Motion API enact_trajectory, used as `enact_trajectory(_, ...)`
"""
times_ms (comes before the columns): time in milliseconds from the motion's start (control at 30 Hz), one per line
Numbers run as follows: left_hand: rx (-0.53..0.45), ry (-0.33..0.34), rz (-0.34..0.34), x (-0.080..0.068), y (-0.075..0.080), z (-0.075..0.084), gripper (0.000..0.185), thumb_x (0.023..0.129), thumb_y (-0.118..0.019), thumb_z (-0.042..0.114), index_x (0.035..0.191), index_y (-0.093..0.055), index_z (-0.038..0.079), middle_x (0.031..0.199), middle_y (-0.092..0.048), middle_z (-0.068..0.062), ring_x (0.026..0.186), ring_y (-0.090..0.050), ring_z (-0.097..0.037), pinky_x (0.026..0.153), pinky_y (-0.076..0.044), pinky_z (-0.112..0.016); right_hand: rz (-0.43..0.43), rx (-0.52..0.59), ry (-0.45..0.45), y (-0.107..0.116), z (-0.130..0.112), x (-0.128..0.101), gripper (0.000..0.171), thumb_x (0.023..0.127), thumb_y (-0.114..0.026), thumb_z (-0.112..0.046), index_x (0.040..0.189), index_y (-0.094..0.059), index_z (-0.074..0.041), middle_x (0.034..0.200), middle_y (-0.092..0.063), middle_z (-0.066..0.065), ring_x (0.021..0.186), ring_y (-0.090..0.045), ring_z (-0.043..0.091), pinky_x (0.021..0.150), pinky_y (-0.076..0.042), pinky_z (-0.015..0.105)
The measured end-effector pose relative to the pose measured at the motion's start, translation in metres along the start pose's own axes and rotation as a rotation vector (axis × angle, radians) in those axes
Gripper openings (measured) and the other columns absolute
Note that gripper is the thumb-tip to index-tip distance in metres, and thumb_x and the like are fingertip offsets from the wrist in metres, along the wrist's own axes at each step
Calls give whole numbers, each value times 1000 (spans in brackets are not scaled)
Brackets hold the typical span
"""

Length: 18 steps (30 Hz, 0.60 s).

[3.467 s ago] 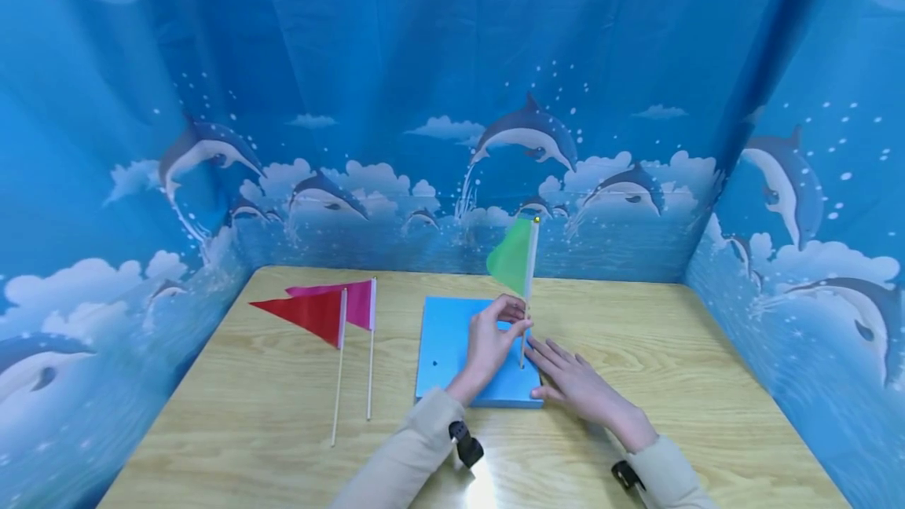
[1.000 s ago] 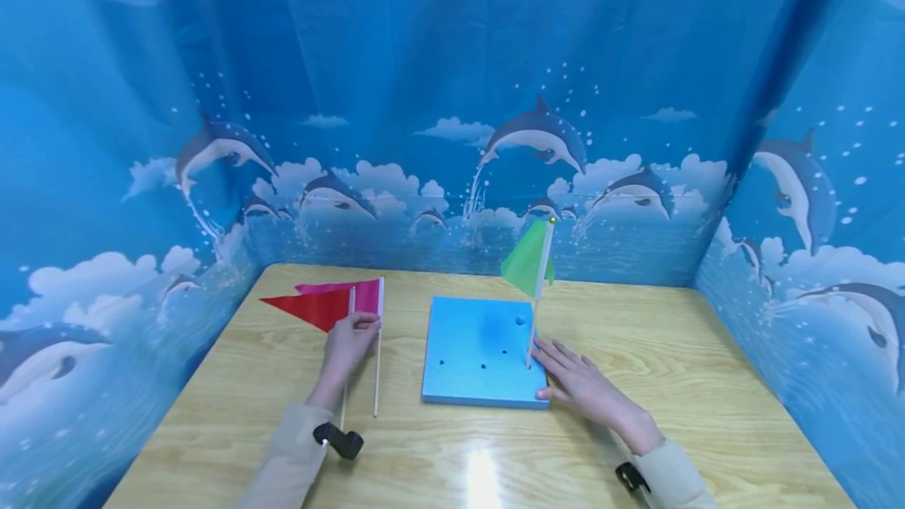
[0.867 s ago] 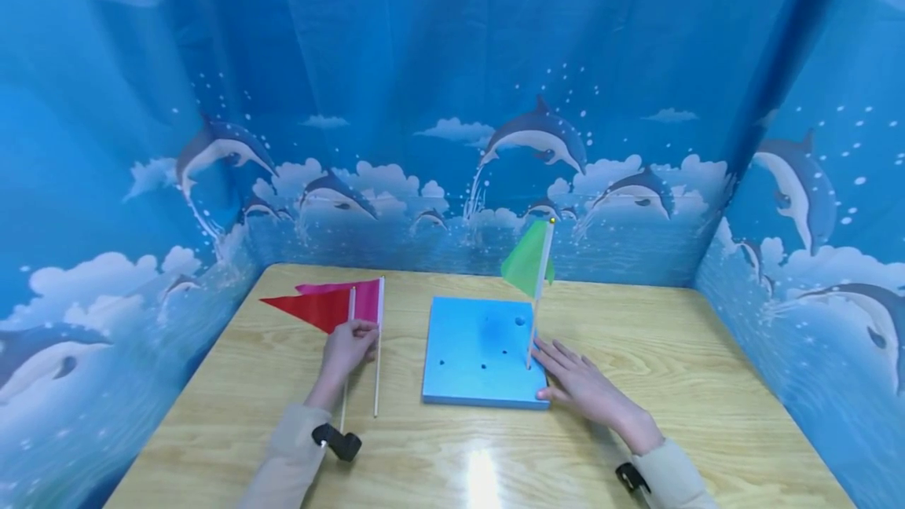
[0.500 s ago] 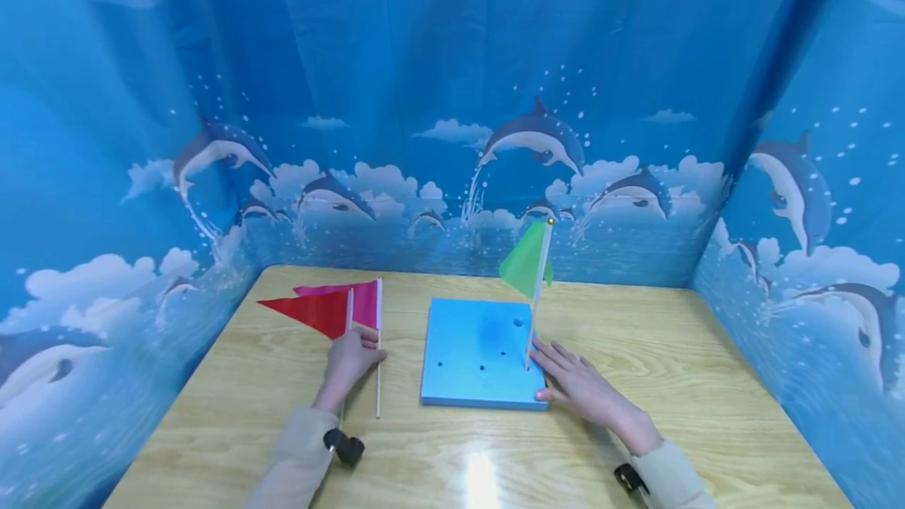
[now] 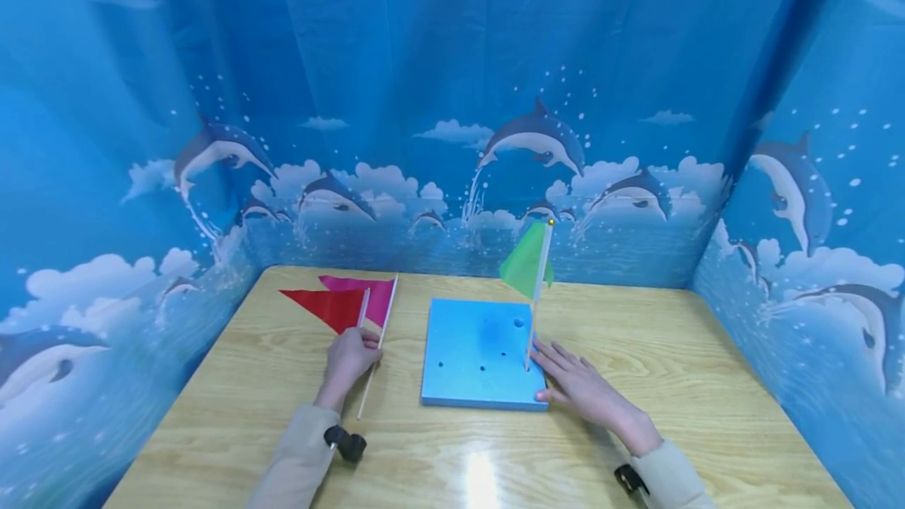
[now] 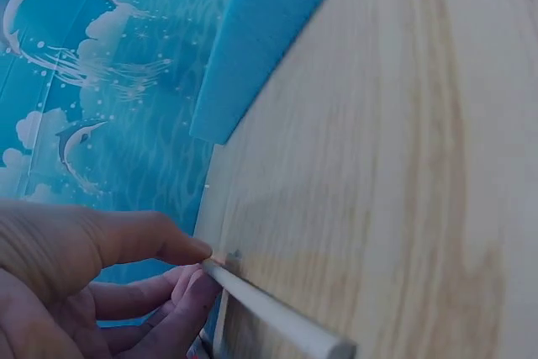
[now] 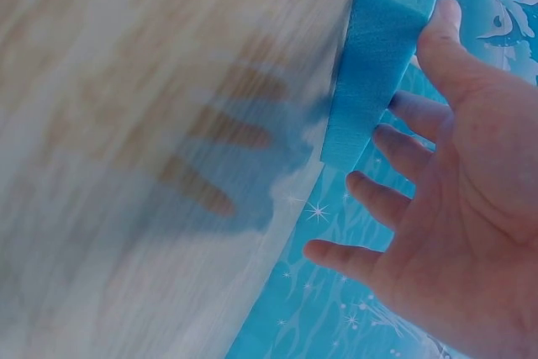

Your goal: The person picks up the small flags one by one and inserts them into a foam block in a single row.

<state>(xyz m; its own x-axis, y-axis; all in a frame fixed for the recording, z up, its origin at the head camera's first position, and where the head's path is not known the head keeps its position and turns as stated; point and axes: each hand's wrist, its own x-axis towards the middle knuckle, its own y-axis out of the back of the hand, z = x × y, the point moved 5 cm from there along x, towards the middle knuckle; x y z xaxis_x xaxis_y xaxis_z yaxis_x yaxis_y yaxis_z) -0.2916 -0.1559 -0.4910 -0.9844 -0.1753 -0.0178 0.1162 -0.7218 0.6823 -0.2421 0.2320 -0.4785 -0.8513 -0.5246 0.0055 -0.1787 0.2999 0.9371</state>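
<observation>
My left hand (image 5: 349, 357) pinches the thin pole (image 6: 273, 315) of the pink flag (image 5: 382, 301) between thumb and fingers, and that pole leans to the right at its top. Just left of it is the red flag (image 5: 335, 307), overlapping the pink one, its lower pole hidden by the hand. A blue foam board (image 5: 459, 336) with several small holes lies on the table. From a hole near its front right corner rises a green flag (image 5: 525, 264). My right hand (image 5: 587, 389) rests with spread, straight fingers along the board's right edge.
The light wood table (image 5: 693, 383) is bordered by a blue curtain (image 5: 396, 100) with dolphins at the back and both sides. Black straps with small devices (image 5: 346, 443) sit on both wrists.
My left hand has left the green flag, which stays upright in the board, and gone to the flags at left. The pink flag's pole has tilted; the red flag has shifted right. The right hand stays put.
</observation>
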Motion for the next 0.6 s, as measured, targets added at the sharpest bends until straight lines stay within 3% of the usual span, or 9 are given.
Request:
enact_trajectory(167, -38, 18, -23, 2, 1, 4, 27, 82, -73, 1, 109, -73, -5, 91, -73, -11, 84, -65, -22, 72, -55, -32, 3, 1, 1, 0, 0, 0, 71, 101, -58, -45, 157, -36, -8, 164, -27, 18, 147, -25, 50, 109, -23, 79)
enact_trajectory(600, -212, -48, -20, 1, 6, 33, 33, 89, -75, 2, 120, -68, -2, 105, -74, -16, 95, -73, -29, 75, -62, -33, 6, -10, 8, 1, 0, -1, 71, 100, -58, -44, 157, -36, -7, 163, -28, 19, 147, -26, 50, 108, -24, 80)
